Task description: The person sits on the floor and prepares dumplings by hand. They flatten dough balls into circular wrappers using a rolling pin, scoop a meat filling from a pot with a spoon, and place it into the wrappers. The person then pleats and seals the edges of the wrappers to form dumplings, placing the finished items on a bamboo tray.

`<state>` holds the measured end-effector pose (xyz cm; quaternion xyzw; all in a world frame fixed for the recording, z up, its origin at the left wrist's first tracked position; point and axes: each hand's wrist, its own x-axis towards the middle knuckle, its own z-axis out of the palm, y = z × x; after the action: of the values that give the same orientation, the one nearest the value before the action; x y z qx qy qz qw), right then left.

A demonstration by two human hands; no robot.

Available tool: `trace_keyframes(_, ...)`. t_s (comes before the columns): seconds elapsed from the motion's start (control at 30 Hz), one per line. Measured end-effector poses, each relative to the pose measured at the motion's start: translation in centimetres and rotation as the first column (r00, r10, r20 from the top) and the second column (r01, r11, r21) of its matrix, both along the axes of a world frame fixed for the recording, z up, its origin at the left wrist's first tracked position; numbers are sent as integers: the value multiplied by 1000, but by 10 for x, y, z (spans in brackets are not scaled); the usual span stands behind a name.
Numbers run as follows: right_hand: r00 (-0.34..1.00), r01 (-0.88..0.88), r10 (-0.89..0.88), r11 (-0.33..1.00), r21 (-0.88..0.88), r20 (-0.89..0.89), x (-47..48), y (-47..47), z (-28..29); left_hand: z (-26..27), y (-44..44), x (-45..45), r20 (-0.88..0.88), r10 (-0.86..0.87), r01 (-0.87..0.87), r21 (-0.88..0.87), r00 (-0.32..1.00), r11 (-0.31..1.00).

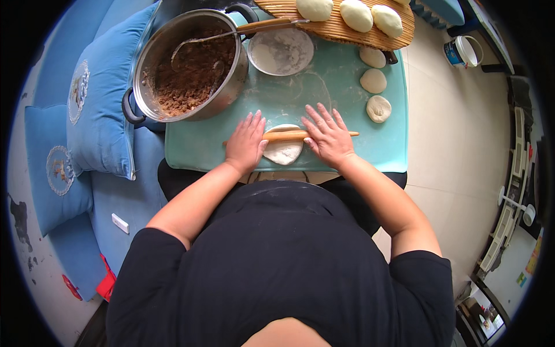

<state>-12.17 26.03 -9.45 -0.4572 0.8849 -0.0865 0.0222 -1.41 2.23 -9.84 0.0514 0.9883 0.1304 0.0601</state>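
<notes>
A slim wooden rolling pin lies across a flattened, floured round of dough near the front edge of the table. My left hand rests flat over the pin's left end, fingers extended. Over its right part lies my right hand, palm down with the fingers spread. Neither hand is curled around the pin. At the right side of the table are several small dough pieces, among them a round one nearest me and another behind it.
A large steel pot of brown crumbly filling stands at the left, with a wooden-handled utensil across its rim. Behind the hands is a bowl of flour. Filled dough pieces sit on a slatted board over the green table cover.
</notes>
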Motion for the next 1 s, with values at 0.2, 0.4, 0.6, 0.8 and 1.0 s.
trace_keyframes(0.2, 989, 144, -143, 989, 42, -24, -54, -40, 6, -16, -22, -52, -63, 137, -133, 70, 989, 989)
trace_keyframes(0.4, 997, -60, 52, 979, -196, -49, -30, -10, -6, 0, -5, -8, -96, -38, 31, -78, 995, 996)
trace_keyframes(0.6, 979, 139, -95, 958, -252, 179, -33, 8, -4, 14, -3, -21, -272, -184, 188, -13, 944, 982)
trace_keyframes(0.8, 939, 272, -245, 959, -84, 240, -44, 41, 22, 23, 17, -41, -52, -502, 503, 24, 864, 864)
trace_keyframes(1.0, 885, 397, -312, 894, -209, 347, -5, 55, 29, 7, 40, 4, -161, 120, -120, 12, 980, 993)
